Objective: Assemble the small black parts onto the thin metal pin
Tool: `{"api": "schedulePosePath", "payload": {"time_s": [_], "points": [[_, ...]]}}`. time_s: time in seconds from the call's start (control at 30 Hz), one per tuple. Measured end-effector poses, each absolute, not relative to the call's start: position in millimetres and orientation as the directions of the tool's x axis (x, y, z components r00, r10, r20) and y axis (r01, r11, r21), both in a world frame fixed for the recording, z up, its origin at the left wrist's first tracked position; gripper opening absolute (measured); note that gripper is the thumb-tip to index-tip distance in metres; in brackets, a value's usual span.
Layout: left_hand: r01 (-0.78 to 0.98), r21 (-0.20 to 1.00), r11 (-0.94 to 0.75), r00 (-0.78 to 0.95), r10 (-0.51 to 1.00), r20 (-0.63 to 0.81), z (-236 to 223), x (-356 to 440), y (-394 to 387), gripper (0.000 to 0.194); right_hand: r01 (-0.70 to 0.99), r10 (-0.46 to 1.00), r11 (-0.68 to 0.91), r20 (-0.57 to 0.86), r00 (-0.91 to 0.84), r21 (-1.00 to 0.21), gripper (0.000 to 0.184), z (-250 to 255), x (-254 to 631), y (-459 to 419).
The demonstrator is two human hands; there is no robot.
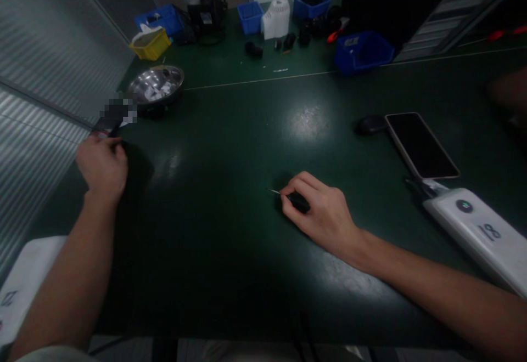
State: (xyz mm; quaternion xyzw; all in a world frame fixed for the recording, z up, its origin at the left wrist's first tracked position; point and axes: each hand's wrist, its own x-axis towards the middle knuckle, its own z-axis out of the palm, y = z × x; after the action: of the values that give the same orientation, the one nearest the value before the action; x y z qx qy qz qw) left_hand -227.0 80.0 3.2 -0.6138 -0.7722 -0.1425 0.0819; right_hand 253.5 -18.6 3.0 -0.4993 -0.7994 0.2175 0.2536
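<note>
My right hand (319, 208) is closed around the black handle of a small screwdriver (298, 203). The tool's thin metal shaft points left, just over the green table (206, 186). At the far left, my left hand (102, 164) is closed, with thumb and fingers drawn together at a dark object (109, 123). That object is partly pixelated, so its kind cannot be made out. Just beyond it stands a shiny metal bowl (173, 79) with white scraps inside.
A phone (424, 145), a black mouse (370, 125) and a white device (481, 230) lie at the right. Blue bins (362, 55), a yellow bin (150, 44) and a white plastic housing (276, 19) line the back. Blinds (37, 148) border the left; another person's arm (508, 90) shows at right.
</note>
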Motion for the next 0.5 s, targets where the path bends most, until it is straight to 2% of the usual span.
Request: {"api": "schedulePosePath", "payload": {"time_s": [0.5], "points": [[0.966, -0.072, 0.247, -0.207, 0.911, 0.357, -0.8, -229.5, 81.3, 0.046, 0.691, 0.913, 0.399, 0.189, -0.362, -0.603, 0.012, 5.3, 252.4, -18.8]]}}
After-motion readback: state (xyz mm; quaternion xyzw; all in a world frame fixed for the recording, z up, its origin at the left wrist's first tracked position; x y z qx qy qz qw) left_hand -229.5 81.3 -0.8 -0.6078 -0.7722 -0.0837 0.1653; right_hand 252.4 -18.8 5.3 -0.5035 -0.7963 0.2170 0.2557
